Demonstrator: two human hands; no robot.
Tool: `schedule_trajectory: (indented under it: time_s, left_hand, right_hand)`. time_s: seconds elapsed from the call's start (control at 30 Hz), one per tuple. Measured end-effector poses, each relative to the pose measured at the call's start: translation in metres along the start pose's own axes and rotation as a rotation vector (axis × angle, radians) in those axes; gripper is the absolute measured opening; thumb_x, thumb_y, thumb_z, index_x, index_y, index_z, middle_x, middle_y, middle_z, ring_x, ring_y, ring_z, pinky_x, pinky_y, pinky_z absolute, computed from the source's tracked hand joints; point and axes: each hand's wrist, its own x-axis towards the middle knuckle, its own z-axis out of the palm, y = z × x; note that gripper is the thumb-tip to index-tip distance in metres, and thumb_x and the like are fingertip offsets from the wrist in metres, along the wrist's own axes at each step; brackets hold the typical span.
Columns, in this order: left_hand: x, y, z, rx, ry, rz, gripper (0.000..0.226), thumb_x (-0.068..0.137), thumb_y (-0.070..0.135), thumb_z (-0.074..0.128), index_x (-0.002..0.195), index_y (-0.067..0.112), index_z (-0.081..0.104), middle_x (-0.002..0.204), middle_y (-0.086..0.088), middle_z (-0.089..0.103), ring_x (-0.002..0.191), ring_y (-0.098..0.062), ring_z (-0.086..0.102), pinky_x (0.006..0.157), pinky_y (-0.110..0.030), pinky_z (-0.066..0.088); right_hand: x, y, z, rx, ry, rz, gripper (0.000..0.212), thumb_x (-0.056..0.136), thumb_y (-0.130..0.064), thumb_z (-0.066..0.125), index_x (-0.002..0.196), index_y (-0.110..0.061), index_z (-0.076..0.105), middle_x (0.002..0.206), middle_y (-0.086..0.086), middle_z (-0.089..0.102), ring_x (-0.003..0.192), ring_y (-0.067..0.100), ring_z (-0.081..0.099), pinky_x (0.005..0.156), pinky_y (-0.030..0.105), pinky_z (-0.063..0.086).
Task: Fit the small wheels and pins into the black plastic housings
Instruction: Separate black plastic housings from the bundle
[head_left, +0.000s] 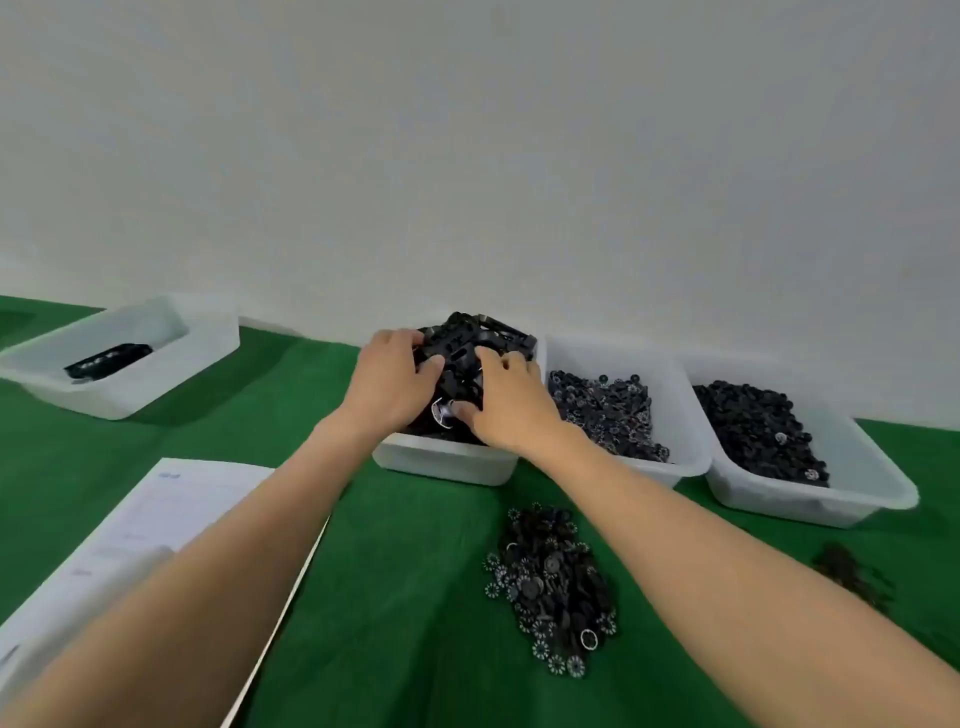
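Left hand (389, 384) and right hand (511, 400) curl round black housings (480, 338) heaped in the 12 o'clock bin (447, 462), probably pulling one free. Wheels (556, 582) pile on the green counter (405, 597) at the bin's 5 o'clock, likely kept close for fitting.

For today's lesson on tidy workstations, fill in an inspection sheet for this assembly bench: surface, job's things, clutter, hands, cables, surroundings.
Surface: green cloth covering the table.
Job's things: white tray heaped with black housings; next tray of small toothed wheels; third tray of dark round parts; loose pile of wheels on the cloth; far-left tray holding one black part.
Clutter: paper sheet at near left; small dark heap at right, too blurred to identify.
Grippers: left hand and right hand both grip housings in the heap.
Cables: nothing seen.
Surroundings: plain white wall behind the trays.
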Motion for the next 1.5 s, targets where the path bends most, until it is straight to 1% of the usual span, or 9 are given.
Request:
schedule_trajectory:
  time_s: [0.13,0.27,0.47,0.7,0.93,1.17,1.27,1.37,1.5]
  left_hand:
    - [0.038,-0.019,0.017,0.202,-0.227,-0.122,0.062,0.091,0.053,0.033,0.135,0.009,0.037,0.133,-0.019,0.046,0.124,-0.037,0.038,0.102,-0.047,0.033]
    - [0.045,-0.031,0.03,0.212,-0.185,-0.011,0.067,0.09,0.059,0.024,0.139,0.015,0.035,0.121,-0.017,0.059,0.123,-0.033,0.043,0.106,-0.042,0.025]
    - [0.029,-0.032,0.038,0.021,-0.11,0.002,0.054,0.087,0.056,0.039,0.134,0.031,0.041,0.116,-0.016,0.055,0.117,-0.034,0.041,0.102,-0.042,0.031]
    - [0.022,-0.011,0.04,-0.454,0.103,-0.179,0.044,0.085,0.043,0.055,0.121,0.018,0.057,0.109,0.001,0.065,0.099,-0.012,0.058,0.085,-0.027,0.046]
    - [0.017,0.014,0.022,-0.629,0.114,-0.162,0.044,0.085,0.034,0.058,0.127,0.021,0.051,0.121,0.005,0.059,0.11,-0.008,0.054,0.098,-0.034,0.044]
    - [-0.056,0.038,-0.03,-0.532,0.18,0.0,0.025,0.079,0.04,0.055,0.104,0.046,0.057,0.088,0.025,0.066,0.083,0.008,0.06,0.073,-0.018,0.049]
    - [-0.128,0.024,-0.029,-0.478,0.19,-0.023,0.025,0.077,0.041,0.057,0.095,0.059,0.053,0.087,0.032,0.062,0.079,0.009,0.058,0.061,-0.008,0.044]
    - [-0.188,-0.002,-0.009,-0.491,0.151,-0.193,0.037,0.08,0.031,0.065,0.088,0.064,0.052,0.087,0.028,0.064,0.086,0.004,0.059,0.067,-0.015,0.044]
    - [-0.223,-0.022,0.006,-0.424,0.075,-0.297,0.032,0.079,0.031,0.065,0.092,0.057,0.051,0.083,0.026,0.062,0.085,0.008,0.057,0.066,-0.012,0.039]
  right_hand:
    - [0.017,0.008,0.012,-0.101,-0.121,0.029,0.092,0.083,-0.056,0.054,0.147,-0.023,-0.004,0.145,0.023,0.024,0.131,0.04,0.025,0.102,0.047,0.032]
    - [0.03,0.009,0.021,-0.093,-0.07,-0.006,0.104,0.075,-0.063,0.059,0.146,-0.027,-0.009,0.138,0.022,0.035,0.127,0.039,0.033,0.096,0.045,0.037]
    - [0.034,0.017,0.026,0.102,0.068,-0.048,0.089,0.075,-0.05,0.064,0.142,-0.04,0.008,0.127,0.011,0.046,0.113,0.031,0.048,0.084,0.039,0.044]
    - [0.037,0.001,0.028,0.487,0.182,-0.071,0.07,0.07,-0.037,0.071,0.13,-0.046,0.037,0.128,-0.002,0.043,0.112,0.015,0.047,0.09,0.028,0.037]
    - [0.036,-0.013,0.019,0.686,0.363,-0.169,0.066,0.072,-0.002,0.07,0.13,-0.027,0.049,0.116,0.001,0.038,0.095,-0.024,0.036,0.078,-0.006,0.03]
    - [-0.045,-0.054,-0.004,0.786,0.515,-0.238,0.061,0.07,0.002,0.069,0.124,-0.021,0.053,0.118,0.005,0.038,0.102,0.001,0.046,0.089,0.001,0.034]
    - [-0.113,-0.063,0.027,0.844,0.411,-0.231,0.068,0.066,0.006,0.067,0.121,-0.031,0.052,0.122,-0.001,0.036,0.108,-0.008,0.044,0.092,0.005,0.036]
    - [-0.164,-0.066,0.062,0.876,0.199,-0.122,0.078,0.067,0.007,0.065,0.113,-0.052,0.043,0.125,-0.009,0.028,0.109,-0.011,0.042,0.089,0.004,0.038]
    - [-0.19,-0.068,0.086,0.821,0.071,-0.045,0.076,0.07,0.005,0.06,0.113,-0.051,0.036,0.127,-0.01,0.023,0.111,-0.001,0.045,0.094,0.014,0.042]
